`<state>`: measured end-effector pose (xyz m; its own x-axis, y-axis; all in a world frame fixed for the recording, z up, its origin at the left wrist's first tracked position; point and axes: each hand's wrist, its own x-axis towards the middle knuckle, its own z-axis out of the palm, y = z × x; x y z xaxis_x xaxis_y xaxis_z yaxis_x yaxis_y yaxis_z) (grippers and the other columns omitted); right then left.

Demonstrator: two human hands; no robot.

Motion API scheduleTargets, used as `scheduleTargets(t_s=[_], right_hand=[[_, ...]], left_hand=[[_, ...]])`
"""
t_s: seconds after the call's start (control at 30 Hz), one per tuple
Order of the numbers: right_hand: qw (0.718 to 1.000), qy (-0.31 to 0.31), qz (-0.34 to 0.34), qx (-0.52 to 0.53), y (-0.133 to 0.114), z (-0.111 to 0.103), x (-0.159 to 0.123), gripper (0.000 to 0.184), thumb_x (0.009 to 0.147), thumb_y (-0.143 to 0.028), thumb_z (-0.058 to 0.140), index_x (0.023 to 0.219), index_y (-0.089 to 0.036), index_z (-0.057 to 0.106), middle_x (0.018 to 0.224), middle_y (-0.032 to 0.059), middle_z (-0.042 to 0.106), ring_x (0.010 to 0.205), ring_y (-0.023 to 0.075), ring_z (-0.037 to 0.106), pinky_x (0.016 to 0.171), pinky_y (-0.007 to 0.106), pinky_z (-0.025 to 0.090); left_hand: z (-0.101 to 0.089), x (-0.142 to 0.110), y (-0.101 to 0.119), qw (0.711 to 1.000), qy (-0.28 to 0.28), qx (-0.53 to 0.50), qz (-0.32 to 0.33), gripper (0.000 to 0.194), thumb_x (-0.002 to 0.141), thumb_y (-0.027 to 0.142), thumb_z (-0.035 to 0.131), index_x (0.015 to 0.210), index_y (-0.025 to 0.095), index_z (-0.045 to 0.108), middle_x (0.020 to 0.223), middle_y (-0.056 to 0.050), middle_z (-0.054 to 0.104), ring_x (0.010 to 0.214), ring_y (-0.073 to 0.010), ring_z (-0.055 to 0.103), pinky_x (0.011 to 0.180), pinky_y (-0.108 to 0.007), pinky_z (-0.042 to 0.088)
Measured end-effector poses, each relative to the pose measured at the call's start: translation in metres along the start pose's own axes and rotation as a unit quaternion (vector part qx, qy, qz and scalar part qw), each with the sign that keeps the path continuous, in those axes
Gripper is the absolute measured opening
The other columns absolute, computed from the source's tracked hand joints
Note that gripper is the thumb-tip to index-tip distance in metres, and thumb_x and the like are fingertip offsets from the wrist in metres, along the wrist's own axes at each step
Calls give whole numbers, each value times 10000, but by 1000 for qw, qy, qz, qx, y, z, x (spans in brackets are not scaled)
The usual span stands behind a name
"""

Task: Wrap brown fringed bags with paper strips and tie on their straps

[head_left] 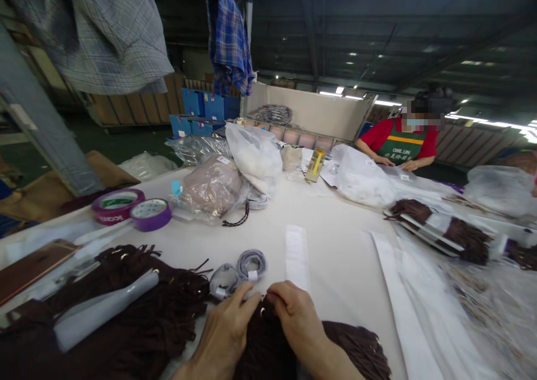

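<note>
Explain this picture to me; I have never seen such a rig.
There is no machine here. A camera worn on a person's head looks forward and down, giving this one picture. At the bottom are that person's bare left hand and right hand. The right fingers seem to pinch the top of a dark brown bundle; whether the left fingers grip it is unclear. On the white table lie dark brown strands, two grey coils, two rolls of tape and filled plastic bags. Another person stands at the far right.
</note>
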<state>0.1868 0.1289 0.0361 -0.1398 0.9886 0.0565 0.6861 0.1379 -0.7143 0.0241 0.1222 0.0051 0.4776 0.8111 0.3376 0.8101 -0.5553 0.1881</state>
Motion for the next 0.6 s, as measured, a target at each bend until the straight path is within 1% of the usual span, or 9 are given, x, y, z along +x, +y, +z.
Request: scheduleTargets(t_s=[0.1,0.17,0.2,0.27,0.33,0.4,0.47,0.53,0.6], right_hand=[[1000,-7,15,-1,-1,6,3,177,830,-176,493,761,-201,654,739,29,611,694,151,559,641,240,392],[1000,-12,25,6,-1,7,5,171,825,-189,501,756,-204,657,738,30,615,699,155,560,642,245,391],[999,-13,28,15,-1,7,5,169,820,-195,504,753,-205,658,733,30,615,696,157,558,638,248,391],[998,-10,31,48,0,7,4,165,812,-209,507,753,-205,661,707,26,607,674,157,552,626,252,392],[994,-8,42,105,1,6,2,158,802,-240,515,760,-204,662,658,12,588,621,149,541,598,252,395],[983,-7,54,174,0,6,-2,153,788,-279,534,769,-205,666,613,-4,574,569,139,530,572,249,402],[972,-4,53,228,-2,4,-5,164,781,-313,546,780,-212,675,615,-9,583,547,134,527,557,247,411],[969,5,33,243,-3,2,-9,173,788,-324,547,787,-225,690,642,-4,599,574,136,537,569,247,422],[973,15,10,229,-4,-2,-12,179,799,-319,545,785,-235,702,668,3,605,610,140,547,584,245,428]], left_hand=[[-7,8,-2,991,-123,18,-56,410,757,-30,310,949,184,603,1046,-87,619,725,-161,656,609,-229,516],[-11,7,-6,985,-155,2,-71,451,722,-54,306,957,185,607,1006,-65,636,745,-155,656,631,-218,514],[-12,6,-8,987,-141,-22,-71,479,706,-59,298,977,188,606,1025,-61,636,781,-149,655,661,-212,513],[-14,2,-10,990,-66,-102,-74,471,718,-24,293,997,192,606,1077,-68,626,868,-147,644,735,-217,510],[-16,0,-6,971,20,-216,-105,370,778,81,318,980,181,612,1076,-90,625,884,-157,637,769,-238,509],[-18,4,4,911,35,-367,-185,306,827,250,363,1011,159,590,896,-91,658,683,-155,641,623,-241,522],[-20,12,17,807,-15,-517,-285,386,820,423,403,1028,136,555,643,-32,618,441,-121,547,404,-200,422],[-20,19,30,710,-46,-609,-351,439,786,533,429,904,129,554,519,19,528,340,-78,435,321,-158,272],[-20,24,39,666,-35,-644,-375,433,748,570,463,719,141,515,509,31,490,326,-42,360,322,-148,197]])
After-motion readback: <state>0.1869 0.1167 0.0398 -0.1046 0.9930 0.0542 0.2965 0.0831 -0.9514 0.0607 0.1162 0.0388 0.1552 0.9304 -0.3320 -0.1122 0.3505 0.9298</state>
